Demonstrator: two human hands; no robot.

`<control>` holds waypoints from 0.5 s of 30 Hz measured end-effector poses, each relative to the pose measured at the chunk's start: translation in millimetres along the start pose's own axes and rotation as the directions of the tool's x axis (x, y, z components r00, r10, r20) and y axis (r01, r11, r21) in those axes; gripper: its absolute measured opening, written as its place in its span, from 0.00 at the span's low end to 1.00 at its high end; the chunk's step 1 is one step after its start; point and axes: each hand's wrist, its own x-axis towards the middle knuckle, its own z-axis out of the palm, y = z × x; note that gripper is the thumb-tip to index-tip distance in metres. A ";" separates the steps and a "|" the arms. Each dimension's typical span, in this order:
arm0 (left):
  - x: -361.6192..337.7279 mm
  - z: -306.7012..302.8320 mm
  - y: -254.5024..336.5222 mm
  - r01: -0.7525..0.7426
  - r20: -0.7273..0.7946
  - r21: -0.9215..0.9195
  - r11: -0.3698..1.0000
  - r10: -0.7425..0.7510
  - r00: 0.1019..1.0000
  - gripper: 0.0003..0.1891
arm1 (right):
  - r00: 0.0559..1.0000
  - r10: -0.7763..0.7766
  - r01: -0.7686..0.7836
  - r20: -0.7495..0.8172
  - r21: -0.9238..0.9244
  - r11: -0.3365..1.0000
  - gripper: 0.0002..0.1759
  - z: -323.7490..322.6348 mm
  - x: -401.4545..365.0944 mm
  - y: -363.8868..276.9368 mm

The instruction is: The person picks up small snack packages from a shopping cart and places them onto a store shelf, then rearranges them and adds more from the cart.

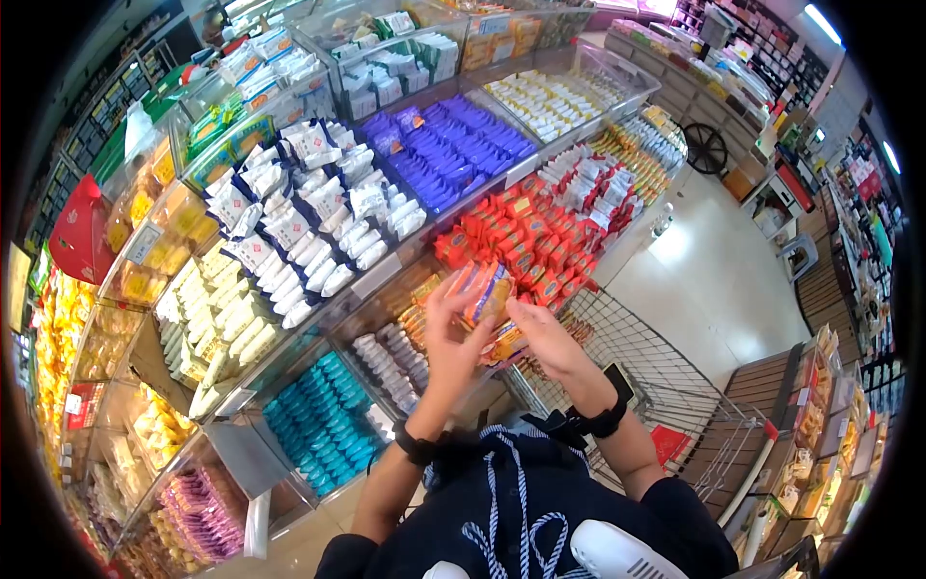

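Note:
My left hand [450, 326] is closed around a small orange and purple snack packet [489, 297], its thumb and fingers on either side of the wrapper. From the right, my right hand [548, 338] meets the same packet, fingertips pinched at its edge. Just beneath the hands lie more orange and yellow packets [503, 342]. Red snack packets [526, 236] fill the bin beyond. Bands show on both wrists.
A wire shopping cart [666, 376] stands at my right, close to my forearm. Tiered clear bins hold purple packets [449, 145], white packets [313, 207] and teal packets [323, 420]. Wooden shelves [810, 473] line the lower right. Tiled floor [714, 280] runs between the displays.

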 end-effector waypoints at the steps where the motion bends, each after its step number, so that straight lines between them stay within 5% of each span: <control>1: 2.1 -3.6 -0.7 0.016 -0.022 0.004 1.000 -0.016 1.000 0.17 | 0.999 0.027 -0.027 0.031 -0.014 1.000 0.19 -5.1 -1.0 -2.8; 6: 4.5 -26.9 -14.1 0.194 -0.155 -0.042 0.980 -0.198 0.968 0.15 | 0.991 -0.054 0.050 0.123 0.033 0.998 0.16 -27.7 -10.2 -20.1; 7: 4.1 -29.7 -18.4 0.210 -0.153 -0.066 0.975 -0.218 0.964 0.15 | 0.983 -0.166 0.166 0.077 0.007 0.986 0.19 -25.6 -15.7 -22.6; 10: 2.4 -32.2 -14.4 0.339 -0.042 -0.087 0.937 -0.343 0.938 0.14 | 0.963 -0.244 0.209 0.116 0.256 0.944 0.21 -37.3 -16.1 -15.1; 15: -7.7 -18.9 -15.9 0.423 0.087 -0.199 0.884 -0.414 0.906 0.14 | 0.966 -0.258 0.253 -0.027 0.326 0.911 0.17 -45.8 -12.2 -7.6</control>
